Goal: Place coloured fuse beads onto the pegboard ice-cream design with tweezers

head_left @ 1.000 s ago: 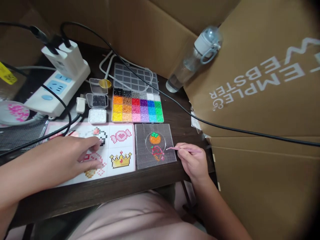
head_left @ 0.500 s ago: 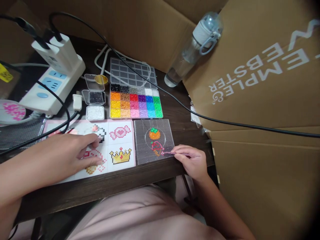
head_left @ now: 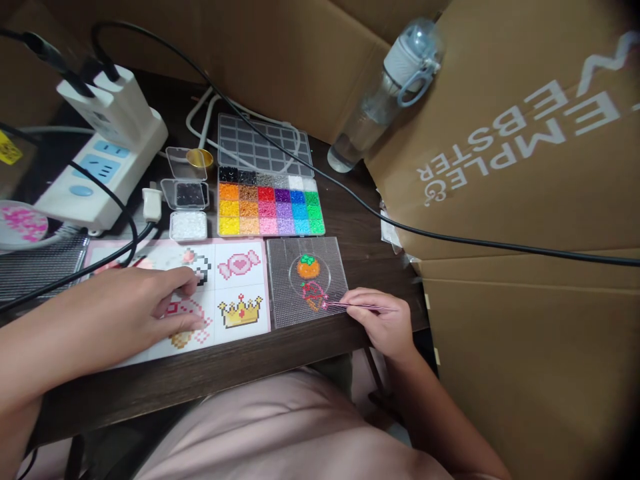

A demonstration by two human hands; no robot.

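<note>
My right hand (head_left: pixel 383 323) pinches thin pink tweezers (head_left: pixel 357 307) whose tip touches the pink bead figure (head_left: pixel 315 295) on the clear pegboard (head_left: pixel 280 303). An orange bead fruit (head_left: pixel 309 266) sits above it on the board. My left hand (head_left: pixel 135 310) rests on the pattern sheet (head_left: pixel 240 293), its fingers curled over the ice-cream picture, thumb near the sheet's lower part. A sorted tray of coloured beads (head_left: pixel 270 208) with its lid open lies behind the pegboard.
Small boxes of black beads (head_left: pixel 190 194) and white beads (head_left: pixel 189 225) stand left of the tray. A power strip (head_left: pixel 95 173) with plugs and cables lies at the back left. A water bottle (head_left: pixel 385 87) leans on cardboard boxes (head_left: pixel 525 200) that wall the right side.
The tweezers' tip moved down from the pegboard's right part to the lower edge of the pink figure. My left hand stayed on the sheet. The view shifted slightly.
</note>
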